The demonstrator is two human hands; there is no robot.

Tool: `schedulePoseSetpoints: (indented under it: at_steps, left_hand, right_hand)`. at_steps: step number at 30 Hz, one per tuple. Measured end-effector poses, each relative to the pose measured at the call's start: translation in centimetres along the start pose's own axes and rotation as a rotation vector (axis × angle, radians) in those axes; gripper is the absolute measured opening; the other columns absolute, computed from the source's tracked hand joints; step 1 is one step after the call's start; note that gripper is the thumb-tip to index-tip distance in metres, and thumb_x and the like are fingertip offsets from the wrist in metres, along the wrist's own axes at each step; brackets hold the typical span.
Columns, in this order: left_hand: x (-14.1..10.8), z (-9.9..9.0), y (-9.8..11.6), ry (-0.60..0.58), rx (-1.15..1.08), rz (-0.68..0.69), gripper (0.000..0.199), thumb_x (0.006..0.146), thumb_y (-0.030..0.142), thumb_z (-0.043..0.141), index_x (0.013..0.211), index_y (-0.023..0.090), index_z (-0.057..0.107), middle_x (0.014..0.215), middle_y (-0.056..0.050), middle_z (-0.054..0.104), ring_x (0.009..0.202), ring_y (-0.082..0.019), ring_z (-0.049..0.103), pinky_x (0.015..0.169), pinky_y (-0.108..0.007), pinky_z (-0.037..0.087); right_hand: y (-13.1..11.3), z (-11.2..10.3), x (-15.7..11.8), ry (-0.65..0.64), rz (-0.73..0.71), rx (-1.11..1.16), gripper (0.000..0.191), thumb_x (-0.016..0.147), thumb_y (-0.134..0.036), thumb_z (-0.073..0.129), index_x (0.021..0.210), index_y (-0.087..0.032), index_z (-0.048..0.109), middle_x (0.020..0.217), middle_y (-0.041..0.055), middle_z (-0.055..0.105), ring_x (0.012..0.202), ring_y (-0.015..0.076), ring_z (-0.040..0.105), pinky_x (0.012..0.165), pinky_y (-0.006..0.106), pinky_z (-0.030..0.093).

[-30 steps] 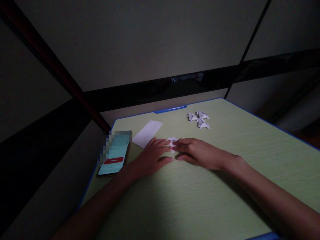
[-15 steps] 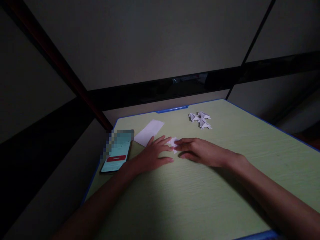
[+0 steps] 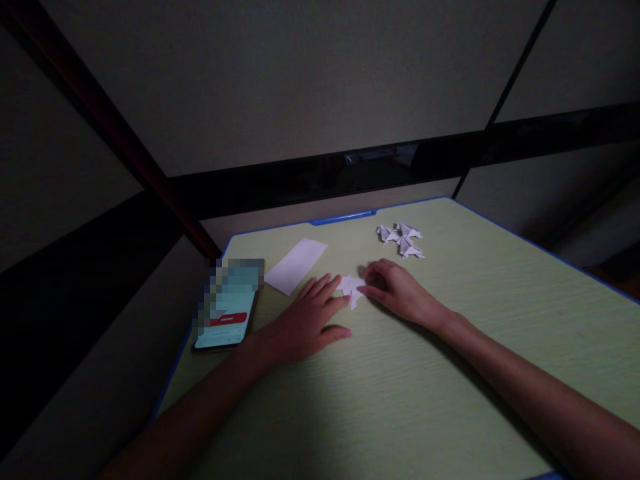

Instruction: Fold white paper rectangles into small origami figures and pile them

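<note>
At the left edge of the green table (image 3: 500, 287), a phone (image 3: 231, 303) lies face up, its screen lit with a red bar across the lower part; the upper part is blurred into blocks. Just beside it, toward the back, a plain white sheet of paper (image 3: 296, 265) lies flat and slanted. The left hand (image 3: 309, 323) is palm down near that sheet, fingers spread and gripping nothing, with fingertips at the left side of a small folded paper (image 3: 352, 287). A blue strip (image 3: 343, 218) sits on the table's back edge. The folded paper lies on the table between both hands, with pointed corners showing. The right hand (image 3: 395, 288) is half curled at its right side, the thumb tip against it; whether it is pinched, I cannot tell. Farther back and right, three folded paper figures (image 3: 407, 244) sit close together
</note>
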State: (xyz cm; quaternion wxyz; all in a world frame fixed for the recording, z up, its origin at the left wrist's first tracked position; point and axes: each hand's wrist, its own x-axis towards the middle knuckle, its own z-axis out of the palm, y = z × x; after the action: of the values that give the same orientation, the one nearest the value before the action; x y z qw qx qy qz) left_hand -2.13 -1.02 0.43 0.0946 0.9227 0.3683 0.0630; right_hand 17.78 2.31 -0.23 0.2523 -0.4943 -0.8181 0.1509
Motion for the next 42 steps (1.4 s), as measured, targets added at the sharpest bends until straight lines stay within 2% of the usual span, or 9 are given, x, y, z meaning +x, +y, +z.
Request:
schedulePoseSetpoints:
  at_steps: [6,13,19,23,26,29,33,42]
  left_hand:
    - [-0.1,-0.3,0.1,-0.049,0.012,-0.009,0.055,0.079,0.048,0.032,0.125,0.017,0.032,0.138,-0.013,0.017,0.128,-0.023,0.006,0.101,-0.043,0.014]
    - [0.1,-0.3,0.4,-0.064,0.029,-0.036,0.055,0.08,0.046,0.033,0.128,0.021,0.027,0.139,-0.011,0.018,0.127,-0.023,0.008,0.1,-0.044,0.015]
    - [0.1,-0.3,0.6,-0.022,0.089,0.014,0.052,0.081,0.044,0.032,0.126,0.018,0.029,0.136,-0.009,0.027,0.127,-0.02,0.013,0.102,-0.043,0.012]
    - [0.2,-0.5,0.8,-0.005,0.071,0.068,0.05,0.081,0.04,0.034,0.125,0.016,0.031,0.132,-0.01,0.033,0.123,-0.019,0.022,0.101,-0.04,0.018]
    - [0.2,-0.4,0.9,0.012,0.056,0.103,0.051,0.081,0.04,0.036,0.125,0.014,0.031,0.13,-0.011,0.035,0.121,-0.019,0.027,0.1,-0.036,0.021]
    - [0.2,-0.3,0.8,0.022,0.047,0.088,0.049,0.081,0.04,0.036,0.124,0.017,0.032,0.131,-0.01,0.034,0.121,-0.019,0.027,0.1,-0.038,0.019]
    - [0.3,-0.4,0.8,0.011,0.062,0.034,0.047,0.08,0.042,0.036,0.122,0.02,0.036,0.132,-0.009,0.032,0.122,-0.02,0.025,0.1,-0.042,0.016]
    - [0.0,-0.3,1.1,0.015,0.136,0.002,0.05,0.08,0.046,0.034,0.123,0.021,0.034,0.134,-0.01,0.029,0.124,-0.022,0.019,0.099,-0.043,0.016]
  right_hand:
    - [-0.2,0.2,0.4,0.027,0.043,-0.009,0.012,0.068,-0.022,0.056,0.074,-0.014,0.05,0.072,0.0064,0.052,0.064,0.0153,0.046,0.058,0.026,0.037]
    - [-0.8,0.6,0.5,0.028,0.1,0.124,0.007,0.071,-0.019,0.052,0.066,-0.016,0.049,0.06,0.001,0.053,0.053,0.0109,0.045,0.051,0.022,0.032]
    - [-0.9,0.6,0.6,0.028,0.073,-0.048,0.012,0.071,-0.023,0.054,0.077,-0.013,0.053,0.076,0.0073,0.053,0.066,0.0149,0.047,0.06,0.025,0.036]
    - [-1.0,0.5,0.8,-0.007,0.113,-0.084,0.014,0.069,-0.024,0.055,0.077,-0.012,0.053,0.077,0.0084,0.054,0.07,0.0167,0.048,0.062,0.026,0.036]
    - [-1.3,0.4,0.8,-0.032,0.135,-0.027,0.008,0.068,-0.018,0.053,0.074,-0.013,0.053,0.071,0.0058,0.056,0.063,0.0147,0.048,0.057,0.024,0.035]
    - [-1.4,0.3,0.8,-0.025,0.135,0.069,0.004,0.068,-0.012,0.05,0.071,-0.014,0.053,0.064,0.0035,0.057,0.056,0.0123,0.048,0.052,0.022,0.033]
    - [-1.3,0.4,0.8,0.012,0.127,0.108,0.003,0.067,-0.012,0.051,0.067,-0.014,0.053,0.059,0.0023,0.056,0.052,0.011,0.046,0.049,0.021,0.031]
    - [-1.2,0.8,0.6,0.041,0.094,0.211,0.005,0.065,-0.01,0.05,0.064,-0.015,0.052,0.054,-0.0012,0.052,0.048,0.0089,0.044,0.048,0.02,0.031]
